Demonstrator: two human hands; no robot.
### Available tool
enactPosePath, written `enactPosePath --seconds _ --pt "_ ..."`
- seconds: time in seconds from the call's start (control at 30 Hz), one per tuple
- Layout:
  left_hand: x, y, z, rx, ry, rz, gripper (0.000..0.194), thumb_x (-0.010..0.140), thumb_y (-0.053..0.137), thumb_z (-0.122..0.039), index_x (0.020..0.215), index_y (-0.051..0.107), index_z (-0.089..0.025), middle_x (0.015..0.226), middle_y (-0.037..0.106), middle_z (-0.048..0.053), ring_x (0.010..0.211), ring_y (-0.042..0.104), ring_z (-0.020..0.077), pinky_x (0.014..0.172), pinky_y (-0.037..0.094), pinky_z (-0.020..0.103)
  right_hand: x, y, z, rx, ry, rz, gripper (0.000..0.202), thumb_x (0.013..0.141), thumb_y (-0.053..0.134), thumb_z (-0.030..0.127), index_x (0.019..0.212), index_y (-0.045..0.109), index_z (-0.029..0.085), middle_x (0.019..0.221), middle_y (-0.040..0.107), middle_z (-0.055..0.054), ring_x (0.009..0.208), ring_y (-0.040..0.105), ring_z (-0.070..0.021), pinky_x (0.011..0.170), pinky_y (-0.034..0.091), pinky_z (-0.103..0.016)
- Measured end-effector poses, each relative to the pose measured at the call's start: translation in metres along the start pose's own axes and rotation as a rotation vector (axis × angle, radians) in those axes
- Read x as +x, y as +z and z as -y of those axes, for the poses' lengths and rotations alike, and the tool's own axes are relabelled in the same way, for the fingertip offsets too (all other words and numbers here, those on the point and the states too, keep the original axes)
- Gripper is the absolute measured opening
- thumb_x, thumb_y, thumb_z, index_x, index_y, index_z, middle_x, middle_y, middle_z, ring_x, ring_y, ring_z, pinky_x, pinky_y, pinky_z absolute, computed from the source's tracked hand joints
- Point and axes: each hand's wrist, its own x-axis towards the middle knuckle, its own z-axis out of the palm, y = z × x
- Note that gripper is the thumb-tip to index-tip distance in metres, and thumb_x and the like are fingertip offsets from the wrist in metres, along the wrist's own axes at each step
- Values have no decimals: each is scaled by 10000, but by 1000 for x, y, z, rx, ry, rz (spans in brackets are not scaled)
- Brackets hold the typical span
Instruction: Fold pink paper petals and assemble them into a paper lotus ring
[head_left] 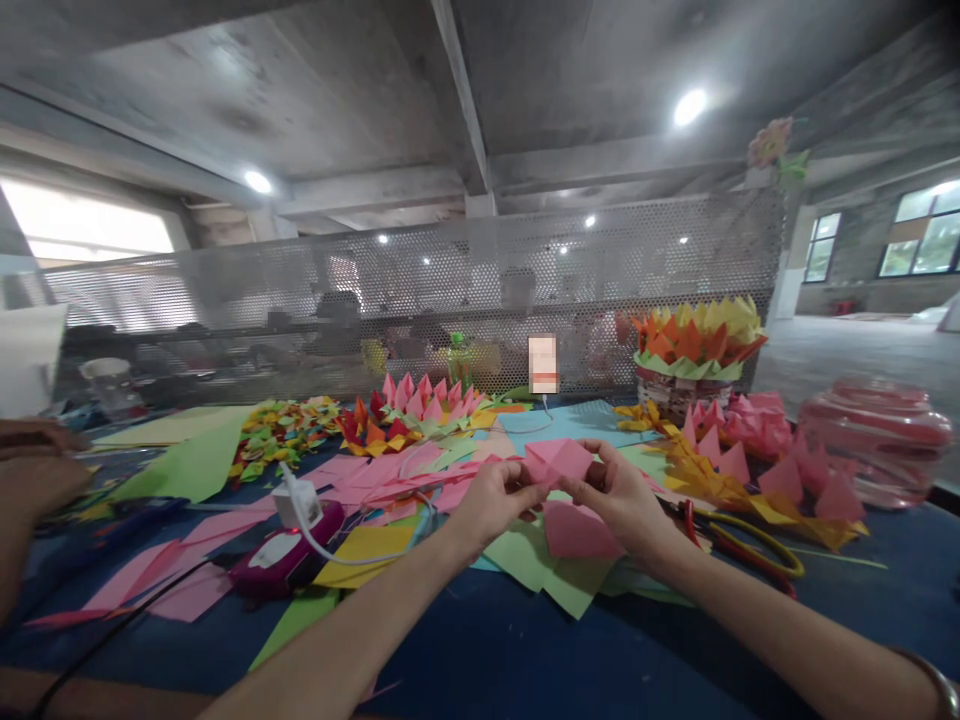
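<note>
Between both hands I hold a folded sheet of pink paper (pixel 556 460), raised over the table. My left hand (pixel 501 498) pinches its left side between thumb and fingers. At the right side my right hand (pixel 611 492) grips it in the same way. Below it, another pink piece of paper (pixel 581 532) lies on pale green sheets (pixel 574 585). Scissors (pixel 750 545) with red and yellow handles rest just right of my right wrist. Pink paper strips (pixel 390 475) are heaped left of my left hand.
Folded paper flowers (pixel 431 400) stand at the back, and a layered one (pixel 694 345) sits at the right. A purple power strip (pixel 289 550) with a white plug and cables lies left. A pink-tinted jar (pixel 874 445) is far right. Another person's hand (pixel 41 450) shows at the left edge.
</note>
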Motion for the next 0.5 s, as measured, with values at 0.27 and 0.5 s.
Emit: enactPosePath --seconds 0.27,0.5 --pt "0 -2 -3 -14 -6 -23 225 682 675 -317 722 578 -119 650 568 9 611 564 109 564 474 222 4 -1 -6 -70 -27 -43 476 741 651 433 1100 438 203 652 583 23 623 576 -150 561 423 -257" --pt "0 -3 -4 -53 -7 -57 278 693 673 -374 744 579 -118 697 563 20 647 579 124 568 492 238 0 0 4 -149 8 -25 470 757 633 407 1122 426 194 704 606 4 591 550 -132 519 400 -239"
